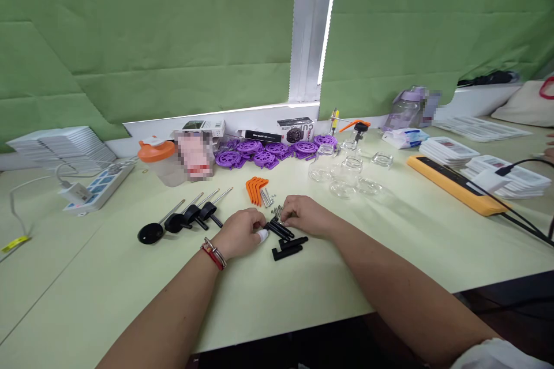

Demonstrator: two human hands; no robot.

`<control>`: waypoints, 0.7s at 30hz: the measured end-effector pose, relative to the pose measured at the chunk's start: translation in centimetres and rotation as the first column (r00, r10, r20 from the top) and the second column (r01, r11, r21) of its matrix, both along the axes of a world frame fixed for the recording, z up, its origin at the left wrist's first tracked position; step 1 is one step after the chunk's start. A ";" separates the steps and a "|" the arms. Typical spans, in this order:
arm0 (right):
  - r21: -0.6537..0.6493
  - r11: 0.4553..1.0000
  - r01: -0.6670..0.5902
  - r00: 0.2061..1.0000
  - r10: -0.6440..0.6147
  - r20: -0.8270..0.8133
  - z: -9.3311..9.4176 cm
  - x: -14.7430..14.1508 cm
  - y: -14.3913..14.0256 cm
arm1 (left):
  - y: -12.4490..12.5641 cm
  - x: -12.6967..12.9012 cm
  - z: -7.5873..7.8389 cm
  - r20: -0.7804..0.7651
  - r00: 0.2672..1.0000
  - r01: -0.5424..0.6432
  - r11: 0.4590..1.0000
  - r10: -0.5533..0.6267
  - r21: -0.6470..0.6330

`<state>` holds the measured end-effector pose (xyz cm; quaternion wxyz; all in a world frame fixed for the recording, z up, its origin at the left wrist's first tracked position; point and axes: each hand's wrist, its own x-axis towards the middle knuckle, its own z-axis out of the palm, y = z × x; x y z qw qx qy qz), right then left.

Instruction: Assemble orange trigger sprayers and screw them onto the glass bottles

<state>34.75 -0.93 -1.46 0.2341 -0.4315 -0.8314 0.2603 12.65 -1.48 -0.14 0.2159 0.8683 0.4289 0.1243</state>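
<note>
- Green paper sheets cover the window behind a pale green surface (130,277) strewn with small parts.
- Landmark: the cluster of short black plastic handle pieces (288,242), lying near the surface's front edge.
- Left hand (240,233) sits just left of the cluster, fingers (262,234) curled and pinching the near end of one black piece; a white tip shows on one finger.
- Right hand (305,216) rests just behind the cluster, fingers bent onto small silver screws (277,211); whether it grips one I cannot tell.
- Cluster's long axes run left-to-right, slightly slanted; both hands touch it.
- Orange L-shaped clips (256,189) lie behind the cluster; black round-headed metal rods (186,219) lie to its left.
- Open surface lies in front and to the right of the cluster.
</note>
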 end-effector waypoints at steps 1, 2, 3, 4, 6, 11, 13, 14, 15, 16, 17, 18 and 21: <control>-0.001 1.000 0.002 1.000 -0.002 0.006 0.0 0.0 0.0 | 0.0 0.0 -0.1 0.004 1.000 -0.006 1.000 0.006 0.003; -0.003 1.000 0.004 1.000 -0.004 0.011 0.0 0.0 0.0 | 0.0 -0.1 -0.2 0.008 1.000 -0.011 1.000 0.011 0.004; -0.004 1.000 0.005 1.000 -0.005 0.016 0.0 0.0 0.0 | 0.0 0.0 -0.2 0.012 1.000 -0.016 1.000 0.016 0.005; -0.003 1.000 0.005 1.000 -0.005 0.018 0.1 -0.1 0.0 | 0.0 0.0 -0.2 0.015 1.000 -0.021 1.000 0.021 0.004; -0.002 1.000 0.008 1.000 -0.008 0.020 0.2 -0.1 -0.1 | 0.0 0.1 -0.2 0.015 0.999 -0.032 0.999 0.032 0.003; 0.009 1.000 0.007 0.999 -0.007 0.031 0.4 -0.2 -0.2 | -0.1 0.4 -0.2 0.000 0.998 -0.058 0.998 0.058 0.034; 0.019 1.000 -0.002 0.999 0.001 0.036 0.4 -0.2 -0.3 | -0.2 0.4 -0.1 -0.005 0.998 -0.063 0.997 0.063 0.051; 0.024 1.000 -0.004 0.999 0.003 0.035 0.4 -0.2 -0.3 | -0.2 0.4 0.0 -0.007 0.998 -0.067 0.996 0.068 0.059; 0.028 1.000 -0.004 0.999 0.003 0.034 0.4 -0.2 -0.3 | -0.3 0.4 0.2 -0.006 0.997 -0.071 0.995 0.072 0.068; 0.032 0.999 -0.004 0.999 0.003 0.034 0.4 -0.2 -0.3 | -0.5 0.4 0.4 0.002 0.998 -0.070 0.994 0.070 0.079; 0.035 0.999 -0.003 0.999 0.002 0.034 0.3 -0.2 -0.3 | -0.7 0.4 0.8 0.017 0.999 -0.051 0.995 0.050 0.085; 0.037 0.999 -0.002 0.999 0.001 0.037 0.3 -0.2 -0.3 | -1.0 0.4 1.1 0.036 0.999 -0.015 0.996 0.012 0.085; 0.042 0.999 -0.011 0.999 0.009 0.048 0.2 -0.1 -0.2 | -1.9 0.7 1.9 0.068 0.983 0.169 0.985 -0.172 0.044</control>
